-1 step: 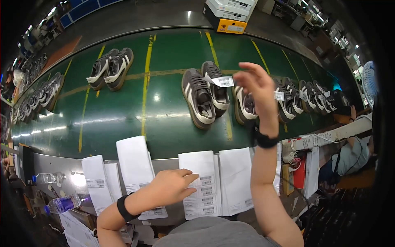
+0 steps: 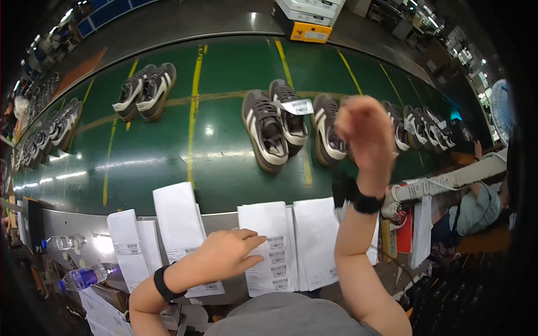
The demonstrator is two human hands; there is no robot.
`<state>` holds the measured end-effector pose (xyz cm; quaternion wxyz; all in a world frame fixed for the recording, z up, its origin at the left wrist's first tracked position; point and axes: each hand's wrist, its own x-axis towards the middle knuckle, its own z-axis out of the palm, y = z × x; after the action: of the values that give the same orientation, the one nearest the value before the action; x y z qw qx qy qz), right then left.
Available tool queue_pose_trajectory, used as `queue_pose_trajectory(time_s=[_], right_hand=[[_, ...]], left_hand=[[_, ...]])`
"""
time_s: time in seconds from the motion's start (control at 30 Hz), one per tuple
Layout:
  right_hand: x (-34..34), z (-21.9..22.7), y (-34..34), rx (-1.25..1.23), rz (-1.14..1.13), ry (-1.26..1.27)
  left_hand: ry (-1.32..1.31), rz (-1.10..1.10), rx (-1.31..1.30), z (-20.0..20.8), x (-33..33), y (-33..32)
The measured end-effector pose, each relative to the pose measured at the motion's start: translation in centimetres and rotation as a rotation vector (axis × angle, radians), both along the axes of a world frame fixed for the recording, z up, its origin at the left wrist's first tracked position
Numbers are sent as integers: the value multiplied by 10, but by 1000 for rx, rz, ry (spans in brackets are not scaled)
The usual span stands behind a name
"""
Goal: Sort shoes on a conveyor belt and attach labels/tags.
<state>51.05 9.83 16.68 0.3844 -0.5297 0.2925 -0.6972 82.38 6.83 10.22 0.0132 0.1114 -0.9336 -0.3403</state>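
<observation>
Dim shop floor (image 2: 230, 23) past the far edge; shoe boxes (image 2: 310, 14) stacked beyond it. Green belt (image 2: 221, 162), yellow cross lines, glossy glare. Steel bench (image 2: 221, 220) along the belt's near edge. Middle pair (image 2: 262, 126) sits about midway between far and near edges, labelled; some pairs toward the right end show labels too. Left pair (image 2: 156, 95), nearer the far edge, shows none, so looks left to do. Right hand (image 2: 365, 134) over the belt, blurred, fingers seemingly curled; can't tell if holding anything. Left hand (image 2: 231, 253) at label sheets (image 2: 262, 221), thumb and forefinger apart, nothing gripped. Smallest: white label (image 2: 297, 107) on middle pair.
</observation>
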Motion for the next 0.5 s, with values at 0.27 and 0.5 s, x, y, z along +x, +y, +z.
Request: queue_pose_trajectory(time_s=[0.27, 0.5], right_hand=[[68, 62, 164, -1055, 957, -103], [52, 52, 207, -1059, 755, -29]], left_hand=[[153, -67, 51, 24, -13, 39], [89, -72, 49, 31, -17, 55]])
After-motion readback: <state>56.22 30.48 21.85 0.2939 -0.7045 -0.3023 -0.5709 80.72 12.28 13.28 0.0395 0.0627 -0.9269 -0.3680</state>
